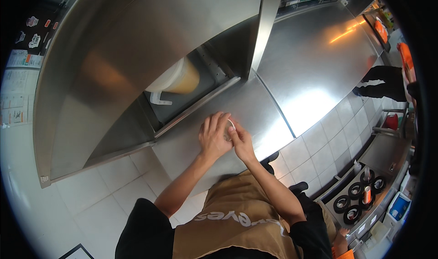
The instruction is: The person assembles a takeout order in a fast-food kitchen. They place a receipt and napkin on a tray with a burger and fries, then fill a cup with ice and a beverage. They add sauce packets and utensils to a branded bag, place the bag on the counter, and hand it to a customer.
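My left hand (213,133) and my right hand (240,140) meet over a small round cup (229,124) on a stainless steel counter (255,108). My left hand wraps around the cup from the left. My right hand presses its fingers on the cup's rim from the right. Most of the cup is hidden by my fingers. Behind my hands, a recess in the steel holds a large translucent container (180,79) of yellowish liquid with a white spout.
A steel cabinet front (114,67) fills the upper left. White floor tiles (105,190) lie below. At the lower right a steel unit (360,195) holds several round black holders. Another person's dark trousers and shoes (381,83) are at the right.
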Motion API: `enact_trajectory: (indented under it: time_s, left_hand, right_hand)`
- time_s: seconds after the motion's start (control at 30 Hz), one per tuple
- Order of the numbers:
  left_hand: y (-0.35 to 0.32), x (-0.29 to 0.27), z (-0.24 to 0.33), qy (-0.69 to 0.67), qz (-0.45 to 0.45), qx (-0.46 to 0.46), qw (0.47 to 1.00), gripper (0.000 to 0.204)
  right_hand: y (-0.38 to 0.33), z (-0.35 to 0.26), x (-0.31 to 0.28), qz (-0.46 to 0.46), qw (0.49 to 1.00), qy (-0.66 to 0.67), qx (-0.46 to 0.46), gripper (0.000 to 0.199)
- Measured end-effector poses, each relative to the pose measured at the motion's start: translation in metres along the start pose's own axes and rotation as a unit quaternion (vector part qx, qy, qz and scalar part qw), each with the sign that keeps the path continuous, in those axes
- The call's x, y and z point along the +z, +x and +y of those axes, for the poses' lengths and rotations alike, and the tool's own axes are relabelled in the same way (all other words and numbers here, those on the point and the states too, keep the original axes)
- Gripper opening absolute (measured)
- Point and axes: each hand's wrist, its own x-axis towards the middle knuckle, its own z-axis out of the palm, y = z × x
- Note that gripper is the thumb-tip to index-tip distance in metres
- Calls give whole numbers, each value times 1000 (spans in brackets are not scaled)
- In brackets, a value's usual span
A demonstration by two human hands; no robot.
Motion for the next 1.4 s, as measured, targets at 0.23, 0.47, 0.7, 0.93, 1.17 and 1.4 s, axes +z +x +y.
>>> enact_trajectory:
  time_s: [0.23,0.47,0.7,0.93,1.17,1.4]
  left_hand:
    - [4,-4,0,-28,-26,19,999,40]
    - [-3,7,4,10,32,20,999,39]
    - [-3,-19,-25,-282,49,50,957,50]
    - [-23,29,-31,-360,118,-65,923,36]
    - [-27,37,-40,-352,135,-19,926,41]
    - [-40,50,-42,-647,124,-135,740,59]
  right_hand:
    - [0,12,5,16,990,137,9,45]
    - [3,28,11,25,989,145,-34,39]
    - [7,5,-5,-7,984,9,-176,60]
    - [11,1,-23,-129,936,-184,-272,73]
    - [17,7,-20,-131,936,-143,-293,72]
    - [18,14,-22,-140,941,-132,-279,79]
